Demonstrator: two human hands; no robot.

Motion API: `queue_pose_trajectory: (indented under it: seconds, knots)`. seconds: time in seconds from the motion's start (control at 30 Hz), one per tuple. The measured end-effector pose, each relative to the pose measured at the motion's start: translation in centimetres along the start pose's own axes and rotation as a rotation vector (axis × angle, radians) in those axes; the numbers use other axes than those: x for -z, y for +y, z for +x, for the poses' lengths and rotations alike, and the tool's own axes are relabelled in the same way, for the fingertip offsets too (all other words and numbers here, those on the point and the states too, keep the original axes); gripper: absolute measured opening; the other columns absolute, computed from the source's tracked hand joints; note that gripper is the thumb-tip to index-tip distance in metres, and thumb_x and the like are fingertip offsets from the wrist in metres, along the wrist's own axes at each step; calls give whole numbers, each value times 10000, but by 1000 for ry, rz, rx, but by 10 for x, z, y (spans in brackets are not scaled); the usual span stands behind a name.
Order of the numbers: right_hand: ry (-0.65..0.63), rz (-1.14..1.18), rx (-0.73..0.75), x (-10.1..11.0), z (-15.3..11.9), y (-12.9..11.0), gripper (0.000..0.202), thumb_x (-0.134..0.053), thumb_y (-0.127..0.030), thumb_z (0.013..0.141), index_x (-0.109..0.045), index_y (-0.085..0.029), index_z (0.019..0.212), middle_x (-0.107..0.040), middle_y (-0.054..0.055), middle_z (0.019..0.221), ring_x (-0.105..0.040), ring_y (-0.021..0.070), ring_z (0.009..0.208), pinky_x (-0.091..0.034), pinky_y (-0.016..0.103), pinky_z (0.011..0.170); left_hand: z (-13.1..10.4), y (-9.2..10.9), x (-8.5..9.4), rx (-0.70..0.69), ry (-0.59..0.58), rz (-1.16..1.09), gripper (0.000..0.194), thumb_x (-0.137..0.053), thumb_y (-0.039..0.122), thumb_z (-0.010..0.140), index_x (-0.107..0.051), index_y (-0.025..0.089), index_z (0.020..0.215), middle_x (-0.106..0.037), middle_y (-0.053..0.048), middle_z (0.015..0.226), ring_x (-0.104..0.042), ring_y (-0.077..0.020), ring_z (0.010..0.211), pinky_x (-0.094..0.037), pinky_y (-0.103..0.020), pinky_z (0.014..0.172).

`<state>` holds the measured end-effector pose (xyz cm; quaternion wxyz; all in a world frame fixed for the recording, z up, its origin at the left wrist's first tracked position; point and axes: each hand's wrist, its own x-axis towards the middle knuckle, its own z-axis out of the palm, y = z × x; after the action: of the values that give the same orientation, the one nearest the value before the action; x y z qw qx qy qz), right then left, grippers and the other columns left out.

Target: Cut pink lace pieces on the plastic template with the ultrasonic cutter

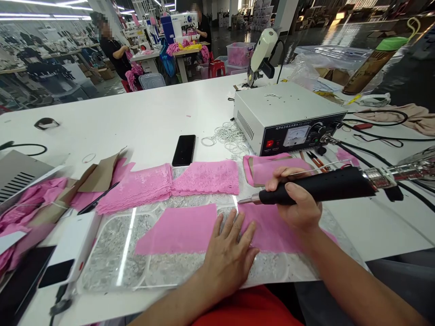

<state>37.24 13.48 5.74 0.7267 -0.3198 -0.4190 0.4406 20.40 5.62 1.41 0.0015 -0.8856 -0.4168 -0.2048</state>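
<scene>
My right hand (301, 203) is closed around a black-handled ultrasonic welding gun (333, 184) with a thin metal tip. That tip meets the top left corner of a pink fabric piece (268, 231), as far as I can tell. Fingers spread, my left hand (229, 253) lies flat across the gap between this piece and another pink piece (181, 231) to its left. Both pieces rest on a clear patterned mat (112, 253). Behind them are two stacks of pink lace, a left stack (139, 185) and a right stack (207, 176).
A grey ultrasonic generator (288, 115) stands at the back right, its cables running right. Around it are a black phone (184, 150), white elastic loops (229, 138) and a green-capped bottle (375, 65). Pink cloth (34, 199) and cardboard (98, 174) lie left. Two people work at machines beyond.
</scene>
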Motion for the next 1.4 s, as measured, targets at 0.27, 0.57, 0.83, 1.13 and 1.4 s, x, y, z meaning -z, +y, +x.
queue_pose_trajectory:
  seconds: [0.27, 0.57, 0.83, 1.13, 1.4]
  knots:
    - [19, -15, 4, -4, 0, -2, 83, -645, -244, 725, -583, -224, 775, -563, 0, 816, -564, 135, 624, -520, 328, 605, 1, 0, 0, -5, 0, -3, 423, -522, 325, 941, -532, 158, 1329, -533, -146, 1392, -457, -355, 1316, -436, -563, 1015]
    - [-56, 73, -8, 12, -1, -5, 77, -638, -277, 706, -646, -239, 773, -554, 30, 792, -529, 148, 557, -467, 352, 504, -13, -2, 18, -140, 64, -27, 329, -491, 249, 960, -578, 135, 1256, -614, -125, 1302, -468, -281, 1325, -401, -486, 1088]
    - [-97, 65, -14, 10, -7, -7, 82, -634, -252, 702, -649, -231, 780, -560, 20, 779, -524, 140, 548, -457, 344, 501, -23, -2, 21, -171, 45, -45, 306, -460, 289, 988, -601, 140, 1215, -647, -92, 1263, -519, -265, 1281, -424, -445, 1079]
    - [-109, 21, -52, 9, -8, -6, 45, -646, -262, 711, -635, -238, 748, -554, 24, 770, -525, 142, 565, -487, 342, 535, -22, -3, 19, -164, 32, -75, 314, -458, 299, 992, -590, 132, 1221, -658, -104, 1232, -531, -269, 1268, -419, -452, 1078]
    - [-125, 68, -66, 12, -9, -12, 99, -618, -258, 675, -639, -214, 761, -576, 2, 747, -520, 111, 520, -477, 305, 505, -25, -2, 21, -180, 72, -82, 283, -489, 273, 973, -609, 133, 1189, -684, -96, 1186, -567, -269, 1226, -453, -433, 1044]
